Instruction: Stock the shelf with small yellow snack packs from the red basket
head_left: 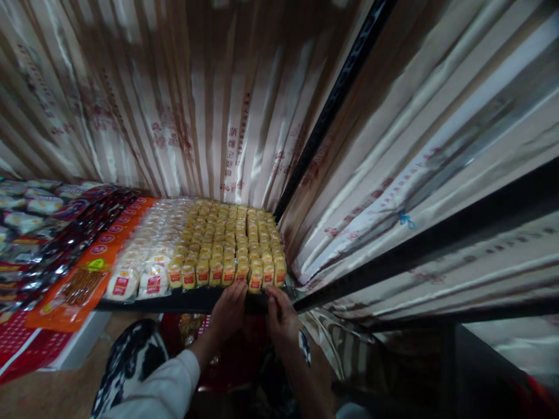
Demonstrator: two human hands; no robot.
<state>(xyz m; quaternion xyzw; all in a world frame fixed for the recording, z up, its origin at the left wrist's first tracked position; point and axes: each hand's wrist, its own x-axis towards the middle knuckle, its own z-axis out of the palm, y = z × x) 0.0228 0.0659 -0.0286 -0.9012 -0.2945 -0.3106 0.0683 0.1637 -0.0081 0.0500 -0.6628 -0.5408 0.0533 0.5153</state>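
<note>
Several rows of small yellow snack packets (231,244) with red labels fill the right part of a dark shelf (192,299). My left hand (229,311) rests at the shelf's front edge, its fingers reaching up to the front-row packets. My right hand (282,314) sits beside it, fingers curled near the rightmost front packet (255,279). Whether either hand actually grips a packet is hidden. A white sleeve (161,390) covers my left forearm.
White snack packets (144,256) lie left of the yellow ones, then orange packets (82,282) and dark foil packets (39,233). Striped plastic sheeting (196,99) hangs behind and to the right. A black shelf post (332,110) rises at the right corner. A black-and-white garment (131,358) lies below.
</note>
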